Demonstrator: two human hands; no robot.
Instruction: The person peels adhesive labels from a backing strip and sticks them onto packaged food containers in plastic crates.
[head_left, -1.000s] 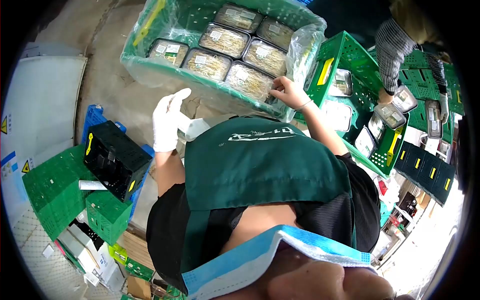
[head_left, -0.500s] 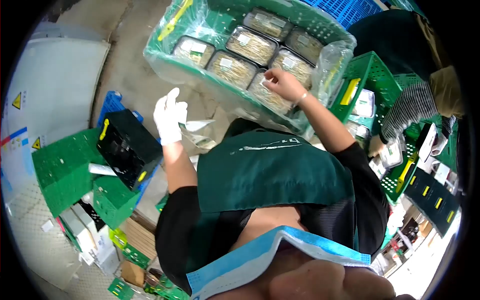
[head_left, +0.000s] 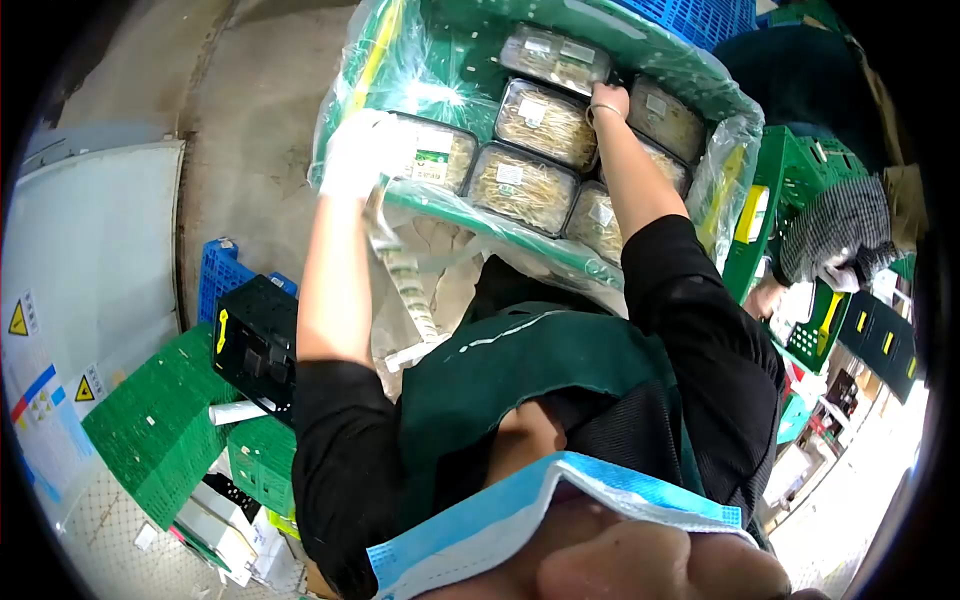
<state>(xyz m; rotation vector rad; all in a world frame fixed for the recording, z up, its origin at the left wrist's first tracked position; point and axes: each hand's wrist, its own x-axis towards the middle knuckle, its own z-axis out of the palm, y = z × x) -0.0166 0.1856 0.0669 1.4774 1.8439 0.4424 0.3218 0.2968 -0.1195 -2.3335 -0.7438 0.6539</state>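
My left hand (head_left: 358,158), in a white glove, reaches over the near left rim of the lined green crate (head_left: 480,218). It is closed, and a printed strip of labels (head_left: 405,280) hangs below it. Beside its fingers lies a clear-topped black tray of thin pale strands (head_left: 452,158) with a white and green label. My bare right hand (head_left: 610,100) is inside the crate, fingers curled down at the corner of the far tray (head_left: 553,58). Its fingertips are hidden. Around it sit several similar trays, among them a middle tray (head_left: 545,122) and a near tray (head_left: 522,188).
At right, a co-worker's checked sleeve (head_left: 835,230) reaches over another green crate (head_left: 765,215) holding packs. A black crate (head_left: 255,335) and green crates (head_left: 160,420) stand at left. A blue crate (head_left: 690,20) is beyond the lined crate.
My left hand has moved forward from outside the crate to the left tray, the label strip trailing with it. My right hand has gone from the near tray deeper into the crate.
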